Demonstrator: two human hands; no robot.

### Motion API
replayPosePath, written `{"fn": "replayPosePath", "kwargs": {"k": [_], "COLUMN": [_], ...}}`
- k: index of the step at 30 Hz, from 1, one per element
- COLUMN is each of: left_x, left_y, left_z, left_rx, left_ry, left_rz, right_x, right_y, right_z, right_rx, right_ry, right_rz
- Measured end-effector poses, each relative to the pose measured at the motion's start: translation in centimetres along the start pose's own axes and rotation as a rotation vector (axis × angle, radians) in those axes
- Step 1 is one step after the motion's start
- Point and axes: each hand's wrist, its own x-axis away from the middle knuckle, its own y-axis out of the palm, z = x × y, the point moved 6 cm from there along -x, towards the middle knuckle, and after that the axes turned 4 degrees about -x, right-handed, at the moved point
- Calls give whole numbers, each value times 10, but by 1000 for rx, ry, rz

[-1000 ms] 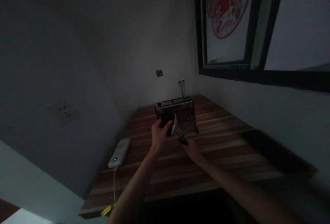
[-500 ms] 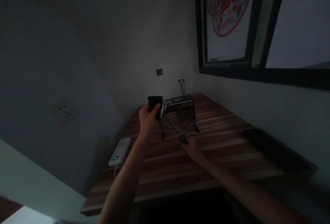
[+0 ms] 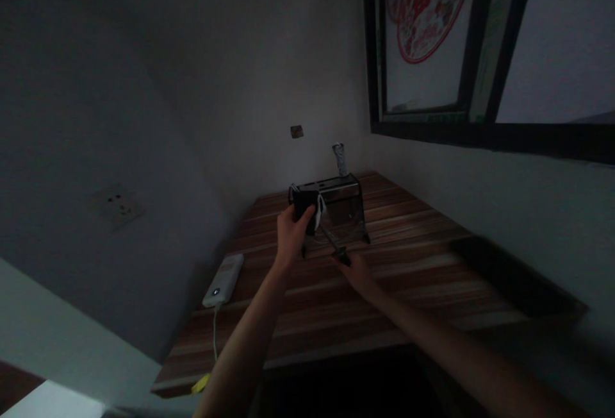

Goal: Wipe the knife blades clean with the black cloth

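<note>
My left hand (image 3: pixel 291 232) is closed around a flat black object (image 3: pixel 305 205) with a white, cloth-like edge (image 3: pixel 320 211); its exact kind is too dark to tell. In my right hand (image 3: pixel 359 275) is the dark handle of a thin rod-like tool (image 3: pixel 330 236), its shaft slanting up and left to the white edge. Whether the tip touches or passes behind it is hidden. Just behind both hands stands a black rack (image 3: pixel 359 203) with a slotted top and see-through sides. A silver, foil-like upright piece (image 3: pixel 340 160) sticks up from its top.
The rack stands on a striped wooden table (image 3: pixel 398 264) in a dim corner. A white power bank (image 3: pixel 225 280) with a cable lies at left, a yellow item (image 3: pixel 200 383) at the front edge. To the right are a long dark slab (image 3: pixel 516 274) and a framed window (image 3: pixel 427 120).
My left hand has moved right and slightly down with the black object, closer to the tool's handle. My right hand has barely moved. The yellow item now shows beside my left forearm.
</note>
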Motion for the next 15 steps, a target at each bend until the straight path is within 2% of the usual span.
{"fn": "replayPosePath", "kwargs": {"k": [9, 15], "left_x": [43, 67], "left_y": [35, 46], "left_z": [-39, -62], "left_rx": [-68, -47], "left_ry": [-66, -122], "left_rz": [-132, -125], "right_x": [-1, -2], "right_y": [-3, 2], "right_z": [-4, 5], "right_rx": [-105, -134], "right_ry": [-69, -31], "right_rz": [5, -62]}}
